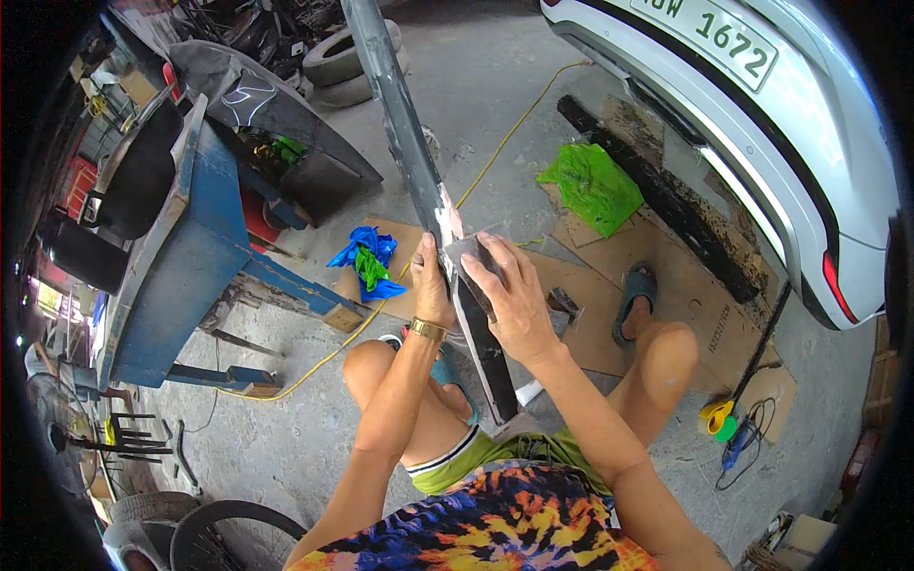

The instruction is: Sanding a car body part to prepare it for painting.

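A long, narrow grey car trim strip (402, 128) runs from the top of the view down between my knees, its lower end dark. Pale pinkish filler patches (448, 211) show along its middle. My left hand (433, 285) is closed round the strip's left edge, thumb uppermost. My right hand (514, 303) presses a dark grey piece of sandpaper (463, 249) flat against the strip, just beside the filler. The fingers cover much of the sandpaper, so I cannot tell whether a block lies under it.
At left stands a blue table (181, 285) with dark parts on it. A white car's rear (724, 105) fills the upper right. Cardboard (695, 333), a green plastic bag (595, 188), blue plastic (367, 249), a yellow hose (519, 122) and tape rolls (716, 417) lie on the floor.
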